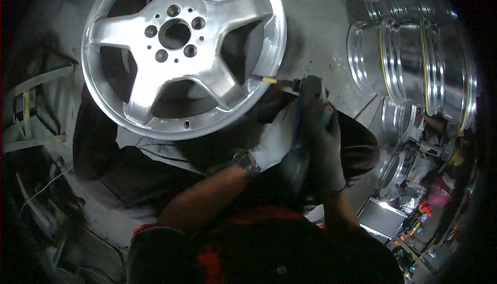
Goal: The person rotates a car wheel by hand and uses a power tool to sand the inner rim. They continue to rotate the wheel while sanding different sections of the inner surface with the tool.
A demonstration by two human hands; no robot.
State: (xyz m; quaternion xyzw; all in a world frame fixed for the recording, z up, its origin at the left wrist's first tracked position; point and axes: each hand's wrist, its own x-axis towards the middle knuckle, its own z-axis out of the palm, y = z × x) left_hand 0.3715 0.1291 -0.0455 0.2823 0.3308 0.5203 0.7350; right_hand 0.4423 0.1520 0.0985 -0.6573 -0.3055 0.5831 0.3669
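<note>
A silver five-spoke alloy wheel rim (155, 74) lies face up in front of me, its spokes brushed bright. My left hand (274, 142), in a pale glove with a watch at the wrist, is closed around a dark handheld grinder (312, 85). On the grinder's other side, my right hand (327, 152) wears a darkened glove and also grips it. A thin shaft with a yellow band (269, 80) extends left from the tool, its tip at the rim's inner edge beside the lower right spoke. The gloves hide part of the grinder's body, and some fingers are blurred.
Several polished wheel rims (401, 61) stand on their sides at the right, with yellow strips around them. Farther down lie a flat screen-like panel (382, 218), plastic bags and small clutter. Dark framed pieces (39, 108) are at the left. My bent legs flank the wheel.
</note>
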